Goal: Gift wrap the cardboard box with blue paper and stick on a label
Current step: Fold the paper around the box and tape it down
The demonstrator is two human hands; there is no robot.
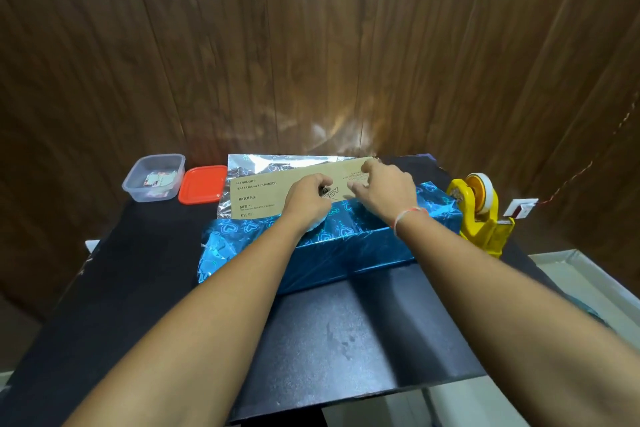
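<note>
A flat cardboard box (pixel 263 196) with printed text lies across the black table. Shiny blue paper with heart prints (pixel 332 246) covers its near side and the front part of its top. The paper's silver underside (pixel 277 163) shows beyond the box. My left hand (pixel 308 199) rests on the box top at the paper's edge, fingers curled; whether it pinches anything I cannot tell. My right hand (pixel 388 189) presses on the box and paper edge just to the right, fingers bent. A thread band circles my right wrist.
A yellow tape dispenser (pixel 479 215) stands right of the box. At the back left sit a clear plastic tub with small labels (pixel 154 178) and its red lid (pixel 202 184). A wooden wall rises behind. The black table (pixel 138 288) ends near me.
</note>
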